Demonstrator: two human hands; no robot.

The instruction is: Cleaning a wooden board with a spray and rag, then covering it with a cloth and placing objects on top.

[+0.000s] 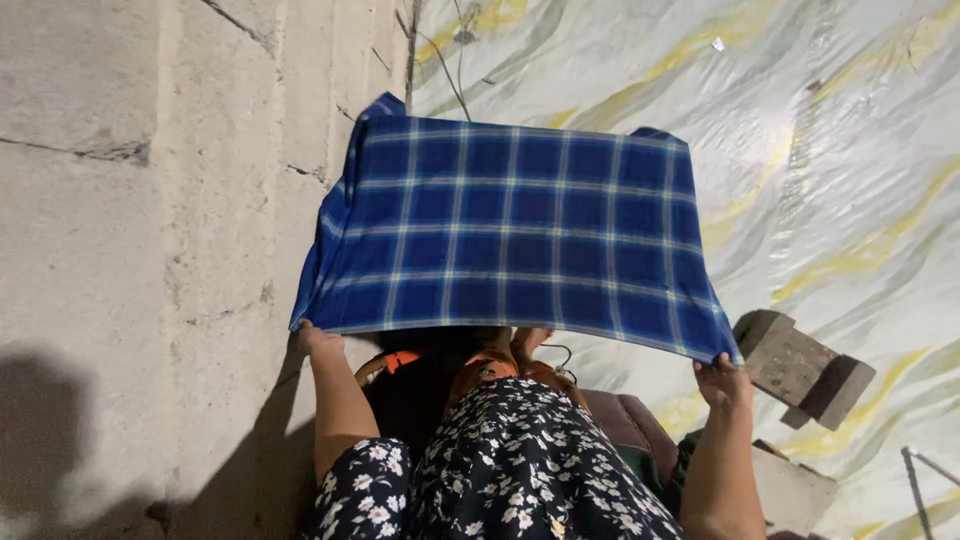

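Left hand [312, 338]: fingers pinched on the near left corner of the blue plaid cloth [510, 235]; fingertips tucked behind the hem, so only knuckles and thumb side show. Right hand [722, 378]: fingers clenched on the near right corner, tips likewise hidden under the edge.

Cloth is held up, spread flat and taut between both hands, out in front of the body. Far corners droop a little; far left corner folds over near the wall. Its underside is not visible.

The cloth's near edge hides most of what lies below it: an orange-and-black thing [400, 365] at the lap, can't tell what it is. Floral dress [520, 460] covers the lower middle, both forearms cut off by the bottom edge.

Left: rough concrete wall [120, 220], cracked, with shadow low down. Right: white-and-yellow plastic sheet [800, 130], glare washes out detail. A brick [805, 365] lies just beside the right hand, partly behind the cloth corner. A dark maroon thing [625, 420] sits by the right forearm, mostly hidden.
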